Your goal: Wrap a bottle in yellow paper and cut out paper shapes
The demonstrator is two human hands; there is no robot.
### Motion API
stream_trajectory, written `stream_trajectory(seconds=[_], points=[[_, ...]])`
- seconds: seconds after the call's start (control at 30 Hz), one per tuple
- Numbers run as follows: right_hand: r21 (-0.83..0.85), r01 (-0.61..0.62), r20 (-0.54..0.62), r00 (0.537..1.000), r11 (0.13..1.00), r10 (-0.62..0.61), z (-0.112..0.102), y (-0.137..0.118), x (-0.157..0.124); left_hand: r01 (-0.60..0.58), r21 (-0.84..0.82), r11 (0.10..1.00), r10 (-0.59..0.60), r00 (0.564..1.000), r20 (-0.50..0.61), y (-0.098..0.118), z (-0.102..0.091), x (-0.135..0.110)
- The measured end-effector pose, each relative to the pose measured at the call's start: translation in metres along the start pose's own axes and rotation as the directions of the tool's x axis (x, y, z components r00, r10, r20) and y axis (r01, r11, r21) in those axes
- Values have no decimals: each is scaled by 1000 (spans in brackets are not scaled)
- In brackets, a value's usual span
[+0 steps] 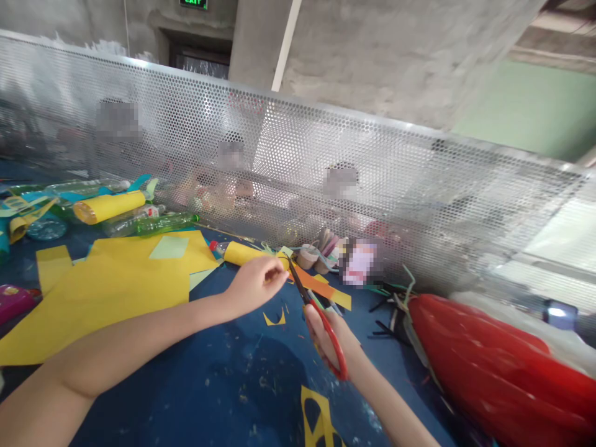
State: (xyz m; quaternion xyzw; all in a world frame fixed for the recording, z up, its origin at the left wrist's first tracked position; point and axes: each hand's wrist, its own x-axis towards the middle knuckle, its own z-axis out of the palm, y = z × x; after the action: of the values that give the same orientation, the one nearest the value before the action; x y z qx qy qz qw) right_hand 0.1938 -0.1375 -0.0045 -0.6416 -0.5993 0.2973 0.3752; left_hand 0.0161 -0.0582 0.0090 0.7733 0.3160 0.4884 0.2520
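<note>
My right hand (333, 338) is wrapped round the handles of a pair of scissors (336, 354) with red loops and dark blades. The blades point up and away, their tips close to my left hand (258, 284). My left hand is closed, its thumb and fingers curled together; whatever it pinches is too small to make out. Just behind it lies a bottle wrapped in yellow paper (242, 253) with a red cap, partly hidden by the fingers. Below the hands are a small yellow paper scrap (274, 318) and a yellow sheet with cut-out holes (319, 416).
Large yellow paper sheets (139, 279) cover the left of the blue table (223, 379). Plastic bottles (167, 223) lie beyond them. An orange paper strip (321, 285) rests behind the scissors. A red glossy bag (503, 366) fills the right; a perforated metal screen (288, 161) borders the back.
</note>
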Motion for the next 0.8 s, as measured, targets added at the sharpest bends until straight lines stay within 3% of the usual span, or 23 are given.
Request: stream_trajectory(seconds=[0.03, 0.07, 0.13, 0.17, 0.2, 0.23, 0.27, 0.33, 0.4, 0.47, 0.53, 0.67, 0.8], points=[[15, -18, 8, 1000, 1000, 18, 0, 0, 0, 96, -81, 992, -81, 981, 175, 2, 4, -4], [27, -41, 17, 999, 999, 40, 1, -1, -1, 240, -153, 959, -172, 917, 359, 3, 10, -8], [46, -79, 33, 996, 996, 77, 1, -1, -2, 545, -226, 807, -292, 702, 650, 0, 22, -16], [54, -88, 36, 996, 995, 86, 2, -2, -3, 658, -230, 717, -326, 608, 724, -2, 28, -19], [66, -93, 38, 995, 993, 91, 3, -2, -4, 728, -243, 641, -356, 563, 746, -6, 34, -22], [86, -95, 40, 995, 992, 92, 3, -3, -5, 766, -272, 582, -375, 550, 746, -9, 39, -24], [113, -93, 44, 995, 989, 88, 5, -3, -6, 778, -320, 540, -391, 569, 724, -12, 43, -25], [178, -86, 47, 996, 980, 79, 8, -3, -9, 725, -475, 498, -390, 677, 624, -15, 47, -25], [236, -79, 47, 996, 969, 70, 12, -4, -11, 594, -643, 483, -362, 804, 472, -13, 45, -23], [272, -58, 32, 998, 961, 51, 16, -4, -13, 464, -751, 470, -335, 881, 334, -8, 40, -19], [294, -33, 24, 999, 955, 27, 20, -3, -16, 400, -803, 441, -338, 903, 265, -2, 33, -14], [322, -19, 68, 998, 947, -3, 28, 0, -18, 326, -879, 348, -373, 908, 189, 6, 22, -4], [333, -42, 72, 997, 942, 19, 33, 4, -18, 223, -903, 367, -511, 859, 5, 9, 15, 0]])
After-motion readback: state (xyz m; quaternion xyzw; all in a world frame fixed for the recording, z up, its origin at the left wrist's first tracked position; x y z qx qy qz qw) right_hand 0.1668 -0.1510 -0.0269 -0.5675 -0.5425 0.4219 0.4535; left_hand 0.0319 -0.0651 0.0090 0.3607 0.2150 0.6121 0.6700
